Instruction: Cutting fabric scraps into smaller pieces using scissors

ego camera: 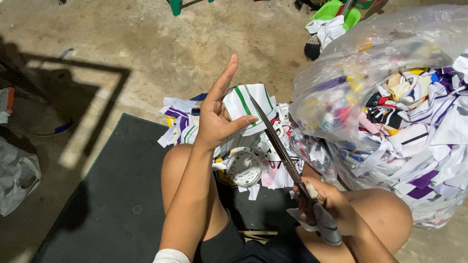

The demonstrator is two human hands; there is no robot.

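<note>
Bare concrete floor, stained, lit from one side, with hard shadows at left. A dark mat lies on it under the seated person, whose bare knees show at bottom centre and bottom right.

At right, a large clear plastic bag stands full of printed fabric offcuts in white, purple, black and yellow; more spill from its open side. A smaller heap of the same scraps lies on the floor ahead of the knees, partly on the mat edge. A crumpled grey sheet sits at the left edge. A green plastic item with white cloth lies at top, beyond the bag.

Left hand: raised above the heap, fingers straight and together pointing up, thumb against a white piece with green stripes, pinning it to the palm side.

Right hand: clenched around the cloth-wrapped handles of long scissors, just above the right knee. The blades run up and left, tip touching the striped piece.
</note>
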